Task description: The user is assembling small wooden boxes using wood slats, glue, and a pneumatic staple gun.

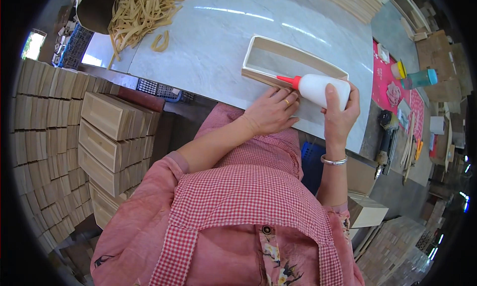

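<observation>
A long, narrow wooden frame (271, 43) lies on the pale marbled tabletop, its light rim facing up. In my right hand (342, 104) is a white squeeze bottle (318, 90) with a red cap and tapered nozzle. The bottle is tilted nearly level, and its red tip points left at the frame's near wall. Whether the tip touches the rim I cannot tell. My left hand (274, 109) lies at the table's near edge, fingertips against the near wall of the frame. Its thumb stands apart from the frame. The bottle hides the frame's near right part.
A heap of tan rubber-like bands (141, 15) spills from a container at the far left. Wooden boxes (104, 116) are stacked on the left. Thin wooden strips (348, 0) lie at the far right. A pink mat (385, 82) and an air-tool-like device (385, 137) are at right.
</observation>
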Demonstrator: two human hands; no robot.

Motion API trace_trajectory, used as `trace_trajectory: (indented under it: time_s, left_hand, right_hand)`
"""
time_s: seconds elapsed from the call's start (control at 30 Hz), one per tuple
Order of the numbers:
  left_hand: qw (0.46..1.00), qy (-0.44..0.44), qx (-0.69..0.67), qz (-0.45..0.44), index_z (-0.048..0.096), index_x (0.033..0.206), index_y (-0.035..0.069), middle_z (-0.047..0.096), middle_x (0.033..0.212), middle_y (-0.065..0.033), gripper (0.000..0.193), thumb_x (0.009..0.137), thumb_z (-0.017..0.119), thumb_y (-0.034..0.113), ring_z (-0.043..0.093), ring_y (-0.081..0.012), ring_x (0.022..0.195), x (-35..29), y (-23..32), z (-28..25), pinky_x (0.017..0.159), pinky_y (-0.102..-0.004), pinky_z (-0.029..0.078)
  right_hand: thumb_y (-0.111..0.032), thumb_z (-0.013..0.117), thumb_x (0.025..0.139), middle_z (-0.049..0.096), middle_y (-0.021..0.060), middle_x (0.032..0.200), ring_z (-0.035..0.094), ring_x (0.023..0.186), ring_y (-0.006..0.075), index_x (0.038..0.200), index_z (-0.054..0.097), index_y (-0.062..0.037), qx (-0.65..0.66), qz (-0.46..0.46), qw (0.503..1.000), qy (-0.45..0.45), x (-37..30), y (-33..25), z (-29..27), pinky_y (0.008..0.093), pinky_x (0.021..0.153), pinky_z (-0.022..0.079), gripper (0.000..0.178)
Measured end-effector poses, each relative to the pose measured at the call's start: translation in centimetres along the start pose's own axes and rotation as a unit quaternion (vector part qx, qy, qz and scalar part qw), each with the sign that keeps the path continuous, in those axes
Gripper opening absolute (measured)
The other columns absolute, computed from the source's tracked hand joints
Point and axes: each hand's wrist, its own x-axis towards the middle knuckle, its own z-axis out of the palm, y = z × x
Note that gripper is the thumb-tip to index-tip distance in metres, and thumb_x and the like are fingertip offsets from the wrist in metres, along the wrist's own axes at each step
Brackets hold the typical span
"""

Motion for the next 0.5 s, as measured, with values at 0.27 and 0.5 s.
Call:
trace_trajectory:
  time_s: [0.27, 0.5]
  left_hand:
    - [1.0, 0.004, 0.011, 0.01, 0.065, 0.111, 0.004, 0.059, 0.124, -0.0119, 0.038, 0.092, 0.064, 0.036, 0.054, -0.0276, 0.114, 0.3, 0.0, -0.1, 0.095, -0.0366, 0.043]
    - [1.0, -0.008, 0.01, 0.004, 0.065, 0.112, 0.005, 0.057, 0.127, -0.0114, 0.036, 0.093, 0.063, 0.036, 0.052, -0.0272, 0.118, 0.1, 0.1, 0.1, 0.096, -0.0359, 0.042]
  right_hand:
    - [-0.019, 0.074, 0.089, 0.063, 0.0106, 0.099, 0.058, 0.075, 0.0159, 0.118, 0.058, -0.0023, -0.023, 0.013, 0.999, 0.047, 0.3, 0.6, -4.4, 0.0262, 0.054, 0.049, 0.037]
    - [-0.021, 0.074, 0.089, 0.064, 0.0114, 0.099, 0.058, 0.074, 0.0151, 0.117, 0.059, -0.0021, -0.039, 0.031, 0.995, 0.083, 0.5, 1.3, -8.2, 0.0252, 0.051, 0.049, 0.037]
